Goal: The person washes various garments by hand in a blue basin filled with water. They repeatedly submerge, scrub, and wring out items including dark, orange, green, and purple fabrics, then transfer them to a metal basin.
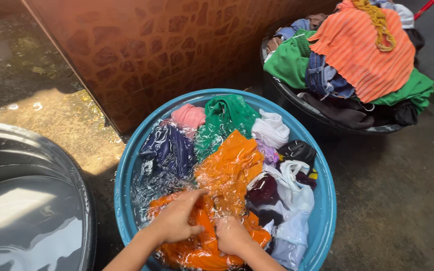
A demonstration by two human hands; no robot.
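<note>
A round blue basin [327, 200] holds water and several wet clothes. An orange garment [229, 168] lies across its middle and near side. My left hand [177, 218] grips a bunched part of this orange cloth at the near edge of the basin. My right hand [231, 235] is clenched on the same cloth just beside it, the two hands close together. Around the orange piece lie a dark blue garment [169, 148], a green one [227, 115], a pink one [188, 115] and white pieces [271, 128].
A dark tub [297, 103] at the back right is heaped with dry clothes, an orange striped one [362, 47] on top. A grey metal basin of water [79, 175] stands at the left. A brown stone-patterned wall [151, 45] runs behind. The ground is wet concrete.
</note>
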